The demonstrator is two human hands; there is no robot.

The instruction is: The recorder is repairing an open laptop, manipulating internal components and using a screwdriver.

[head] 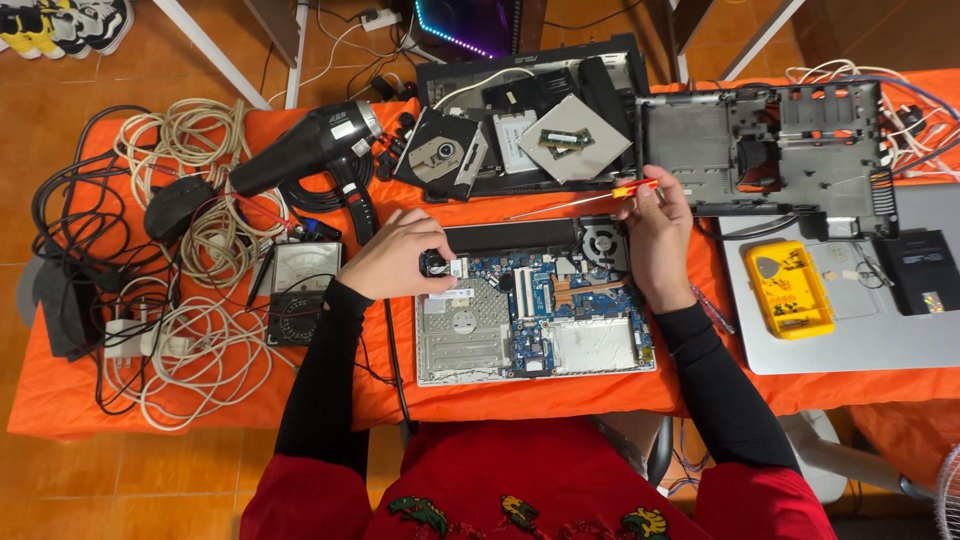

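We're looking straight down on a floor of orange-brown tiles (120, 490), pale grout lines running across it. An orange cloth (60, 390) covers the table, hanging over the near edge and creasing at the left corner. At the far side, white metal legs (215, 50) slant across the tiles — another white leg (297, 50) stands just beside them. Top left, a few pairs of sneakers (70, 22) sit in a row on the floor, yellow and white among them. Up top centre, a dark panel edged with a strip of blue-purple light (465, 40) glows. The lighting is even, warm, soft-shadowed. Bottom right, a white fan grille (948, 500) peeks in at the corner.
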